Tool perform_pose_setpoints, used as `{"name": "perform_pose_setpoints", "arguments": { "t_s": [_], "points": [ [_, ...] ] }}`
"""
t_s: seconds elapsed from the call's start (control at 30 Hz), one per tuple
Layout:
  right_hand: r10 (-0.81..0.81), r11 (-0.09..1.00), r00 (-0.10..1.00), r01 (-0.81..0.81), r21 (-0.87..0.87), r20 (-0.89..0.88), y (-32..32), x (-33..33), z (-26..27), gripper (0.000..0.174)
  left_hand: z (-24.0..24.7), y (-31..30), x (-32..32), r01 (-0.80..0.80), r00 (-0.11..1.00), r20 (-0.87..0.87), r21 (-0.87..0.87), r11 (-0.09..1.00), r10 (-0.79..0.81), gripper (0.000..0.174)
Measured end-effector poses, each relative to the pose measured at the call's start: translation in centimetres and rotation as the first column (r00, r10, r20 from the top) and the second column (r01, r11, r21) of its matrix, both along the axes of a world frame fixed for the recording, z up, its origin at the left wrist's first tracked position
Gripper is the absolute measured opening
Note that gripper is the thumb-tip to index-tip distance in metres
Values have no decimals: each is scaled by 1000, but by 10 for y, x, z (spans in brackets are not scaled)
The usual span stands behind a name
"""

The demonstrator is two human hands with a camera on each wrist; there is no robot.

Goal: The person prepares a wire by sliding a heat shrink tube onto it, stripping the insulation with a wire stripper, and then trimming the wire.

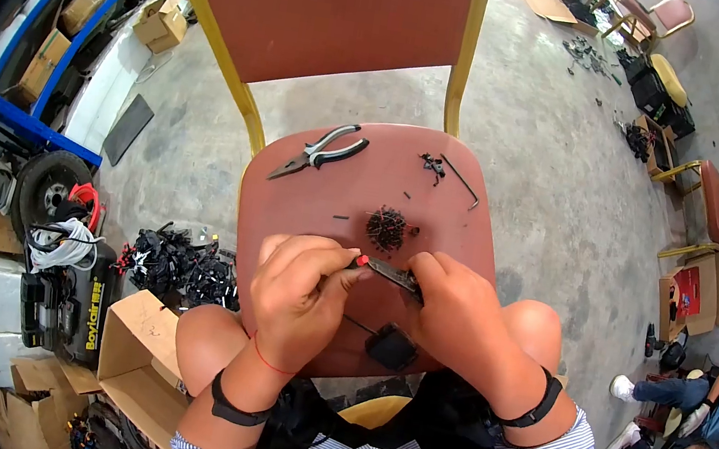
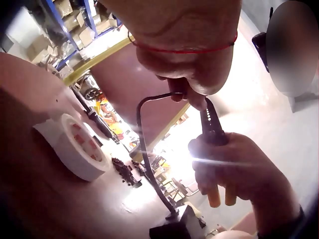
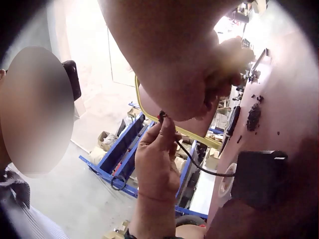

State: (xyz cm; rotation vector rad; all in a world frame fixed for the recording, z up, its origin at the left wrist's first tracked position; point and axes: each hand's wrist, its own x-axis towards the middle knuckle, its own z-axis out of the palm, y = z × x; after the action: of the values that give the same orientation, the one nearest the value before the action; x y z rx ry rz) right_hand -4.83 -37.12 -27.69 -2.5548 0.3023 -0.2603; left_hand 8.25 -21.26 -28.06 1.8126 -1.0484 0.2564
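Note:
My left hand [image 1: 299,294] pinches the end of a black cable [image 2: 142,124] between thumb and fingertips; a bit of red [image 1: 363,261] shows at that end. The cable runs down to a square black box [image 1: 391,348] on the chair seat. In my right hand [image 1: 463,308] I grip wire strippers [image 2: 213,124] with yellow handles and a row of holes along the dark blades. Their tip is right by the left fingertips. Past the hands lies a heap of small black parts [image 1: 386,228] on the seat.
Long-nose pliers [image 1: 318,156], a hex key [image 1: 462,182] and small black pieces [image 1: 432,169] lie on the reddish seat [image 1: 289,205]. A white tape roll [image 2: 82,147] rests there too. An open carton [image 1: 143,337] stands on the floor at left; another person [image 1: 697,405] sits at right.

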Motion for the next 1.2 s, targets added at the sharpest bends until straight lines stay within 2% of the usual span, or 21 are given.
{"name": "perform_pose_setpoints", "arguments": {
  "t_s": [0.13,0.3,0.57,0.67,0.77,0.87,0.93,1.0,1.03,1.13,1.2],
  "points": [
    [-34,999,998,34,-1,45,5,3,4,24,-1,7,-3,48,974,-221,-22,999,-52,18],
    [-35,999,998,37,-27,50,6,2,4,24,4,6,-6,72,877,-469,-90,993,-106,17],
    [-25,1000,997,26,-8,69,6,3,5,24,5,11,-2,123,779,-609,-83,989,-148,17],
    [-17,1000,998,17,-10,65,5,2,4,24,7,12,-2,153,644,-736,-142,978,-207,15],
    [-12,1000,998,13,-7,58,4,1,3,24,8,14,-1,158,408,-860,-263,952,-305,14],
    [-18,1000,997,18,11,74,3,2,3,23,7,15,0,128,261,-893,-344,930,-367,14],
    [-25,999,994,21,42,103,2,3,2,22,8,12,-2,109,384,-875,-273,956,-294,15],
    [-46,988,996,34,148,78,2,5,4,20,8,11,-3,91,479,-847,-215,972,-232,16],
    [-55,979,996,41,201,65,1,6,6,20,6,11,-2,84,514,-832,-193,978,-208,17],
    [59,936,996,-32,350,-68,-8,6,8,19,4,10,-1,58,569,-807,-152,987,-158,19],
    [53,916,994,-8,402,-100,-8,6,5,19,2,8,-1,50,613,-778,-140,989,-142,19]
  ]
}}
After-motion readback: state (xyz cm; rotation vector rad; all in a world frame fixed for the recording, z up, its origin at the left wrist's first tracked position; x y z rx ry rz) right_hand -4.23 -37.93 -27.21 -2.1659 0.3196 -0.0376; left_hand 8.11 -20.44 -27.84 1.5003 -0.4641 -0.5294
